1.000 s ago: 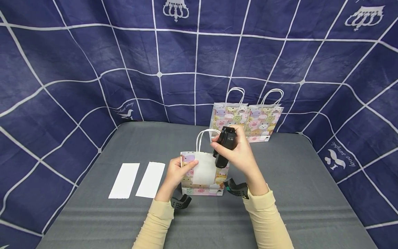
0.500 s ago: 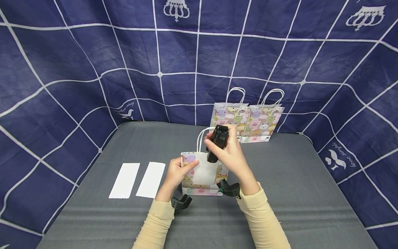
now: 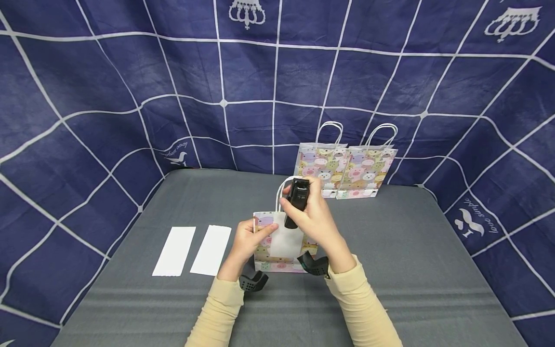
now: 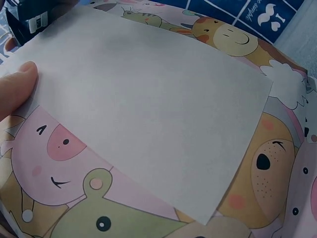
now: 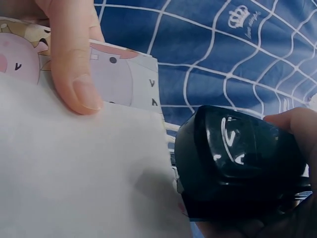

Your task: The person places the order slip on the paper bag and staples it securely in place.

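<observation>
A small paper bag (image 3: pixel 263 253) printed with cartoon animals stands upright at the front, its white twisted handles at the top. Against its face lies a white paper slip (image 3: pixel 286 245), reaching up to the bag's top edge. My left hand (image 3: pixel 244 241) pinches slip and bag at the left edge, thumb in front. My right hand (image 3: pixel 320 219) grips a black stapler (image 3: pixel 298 193) over the slip's upper right part. In the right wrist view, the stapler (image 5: pixel 237 153) is at the bag's top edge; whether its jaws straddle that edge is hard to see.
Two white paper slips, one on the left (image 3: pixel 174 251) and one beside it (image 3: pixel 211 249), lie flat on the grey table (image 3: pixel 143 303). Two matching paper bags (image 3: pixel 322 161) (image 3: pixel 367 168) stand side by side at the back. A blue gridded cloth (image 3: pixel 247 72) surrounds the table.
My right hand has moved left with the stapler, from the bag's right part to over the slip's top edge. The left hand, bag and slips have stayed put.
</observation>
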{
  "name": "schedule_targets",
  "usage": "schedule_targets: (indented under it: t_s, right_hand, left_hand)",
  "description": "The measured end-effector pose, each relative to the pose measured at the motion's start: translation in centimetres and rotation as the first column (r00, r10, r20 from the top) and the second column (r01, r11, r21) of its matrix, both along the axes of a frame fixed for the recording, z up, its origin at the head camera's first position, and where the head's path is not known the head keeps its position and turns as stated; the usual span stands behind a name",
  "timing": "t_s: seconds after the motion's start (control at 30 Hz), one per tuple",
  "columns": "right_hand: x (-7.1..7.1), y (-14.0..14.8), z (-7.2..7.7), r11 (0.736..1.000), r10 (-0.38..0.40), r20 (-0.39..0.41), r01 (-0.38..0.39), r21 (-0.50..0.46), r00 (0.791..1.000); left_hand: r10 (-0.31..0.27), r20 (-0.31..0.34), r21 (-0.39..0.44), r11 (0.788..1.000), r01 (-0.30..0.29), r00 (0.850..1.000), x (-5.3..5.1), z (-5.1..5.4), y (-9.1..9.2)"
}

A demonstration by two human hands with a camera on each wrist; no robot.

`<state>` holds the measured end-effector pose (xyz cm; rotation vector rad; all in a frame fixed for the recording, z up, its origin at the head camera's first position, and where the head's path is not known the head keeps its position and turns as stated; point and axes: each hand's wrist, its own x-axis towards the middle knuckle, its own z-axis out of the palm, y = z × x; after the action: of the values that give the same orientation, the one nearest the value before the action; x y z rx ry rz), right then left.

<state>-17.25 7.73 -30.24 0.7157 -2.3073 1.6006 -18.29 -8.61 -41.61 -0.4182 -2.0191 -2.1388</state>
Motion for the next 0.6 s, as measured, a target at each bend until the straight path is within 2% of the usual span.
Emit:
schedule_targets:
  t_s: [0.2,0.43,0.6]
  right_hand:
    - [-0.2,-0.2,-0.4,0.999,-0.046,0.009,0.045,0.022,0.999]
    - [-0.5,-0.3,-0.4,0.999,-0.037,0.031,0.038,-0.024,0.999]
    - [-2.3,0.1,-2.6,0.995,-0.016,0.003,0.016,-0.095,1.000]
  left_hand:
    - [-0.002,-0.013,-0.004,1.000,0.002,1.000,0.0,0.0,0.0]
    - [-0.027,-0.010,-0.018,0.999,0.027,1.000,0.0,0.0,-0.1]
    - [-0.019,-0.010,-0.023,1.000,0.019,1.000,0.0,0.0,-0.1]
